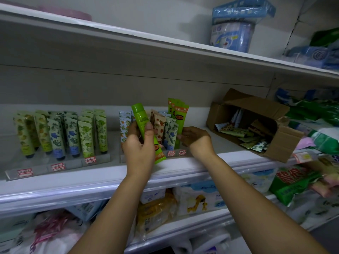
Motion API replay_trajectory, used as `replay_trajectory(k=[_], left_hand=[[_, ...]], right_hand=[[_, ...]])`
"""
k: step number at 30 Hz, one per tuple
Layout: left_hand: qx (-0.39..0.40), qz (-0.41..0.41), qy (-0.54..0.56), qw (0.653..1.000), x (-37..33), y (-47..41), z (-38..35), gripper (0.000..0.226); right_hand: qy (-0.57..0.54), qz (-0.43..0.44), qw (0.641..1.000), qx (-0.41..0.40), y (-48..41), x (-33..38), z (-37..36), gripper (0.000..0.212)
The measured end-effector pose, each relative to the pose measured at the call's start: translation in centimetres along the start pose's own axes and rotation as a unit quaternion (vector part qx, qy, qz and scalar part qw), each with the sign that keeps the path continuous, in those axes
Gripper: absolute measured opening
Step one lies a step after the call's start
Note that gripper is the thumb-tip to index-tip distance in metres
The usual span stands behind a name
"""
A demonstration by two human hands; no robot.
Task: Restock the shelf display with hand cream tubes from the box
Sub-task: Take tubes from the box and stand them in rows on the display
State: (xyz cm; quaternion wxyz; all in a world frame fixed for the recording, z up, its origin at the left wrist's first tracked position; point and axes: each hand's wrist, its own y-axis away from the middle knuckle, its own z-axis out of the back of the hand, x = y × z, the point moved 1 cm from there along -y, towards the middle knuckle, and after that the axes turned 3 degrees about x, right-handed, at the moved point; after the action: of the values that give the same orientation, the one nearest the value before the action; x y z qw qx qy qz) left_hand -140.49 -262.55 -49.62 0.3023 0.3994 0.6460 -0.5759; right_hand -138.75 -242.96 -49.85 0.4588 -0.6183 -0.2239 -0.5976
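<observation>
My left hand (139,145) grips a bright green hand cream tube (142,118), tilted with its crimped end up, in front of the middle display rack (171,154). My right hand (195,137) reaches to the rack's right end, fingers curled at the base of the tall green tubes (178,114) standing there. Whether it holds one I cannot tell. Patterned tubes (165,127) stand upright in the same rack. An open cardboard box (282,143) with several loose tubes (244,136) lies on the shelf to the right.
A second clear rack (60,132) of green and blue tubes stands on the left of the white shelf (102,173). Blue packages (233,33) sit on the shelf above. Bagged goods (297,182) crowd the right side and the lower shelf.
</observation>
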Motion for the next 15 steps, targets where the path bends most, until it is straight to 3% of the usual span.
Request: replay_trajectory(k=[6, 9, 11, 14, 15], left_hand=[[0.002, 0.000, 0.007, 1.000, -0.4, 0.1, 0.1, 0.026], [-0.008, 0.000, 0.017, 1.000, -0.8, 0.1, 0.1, 0.019], [-0.018, -0.002, 0.039, 0.999, -1.0, 0.2, 0.2, 0.008], [-0.018, 0.000, 0.094, 0.995, -1.4, 0.4, 0.2, 0.007], [-0.015, 0.005, 0.111, 0.994, -1.4, 0.3, 0.3, 0.010]], right_hand=[[0.002, 0.006, 1.000, -0.004, 0.4, 0.1, -0.1, 0.018], [-0.008, -0.018, 1.000, -0.011, 0.4, 0.1, 0.0, 0.026], [-0.001, -0.014, 0.997, -0.072, 0.6, 0.3, 0.4, 0.030], [0.007, 0.029, 0.980, -0.195, 3.3, 2.2, 0.8, 0.005], [-0.003, 0.041, 0.977, -0.209, 4.6, 3.1, 0.6, 0.006]])
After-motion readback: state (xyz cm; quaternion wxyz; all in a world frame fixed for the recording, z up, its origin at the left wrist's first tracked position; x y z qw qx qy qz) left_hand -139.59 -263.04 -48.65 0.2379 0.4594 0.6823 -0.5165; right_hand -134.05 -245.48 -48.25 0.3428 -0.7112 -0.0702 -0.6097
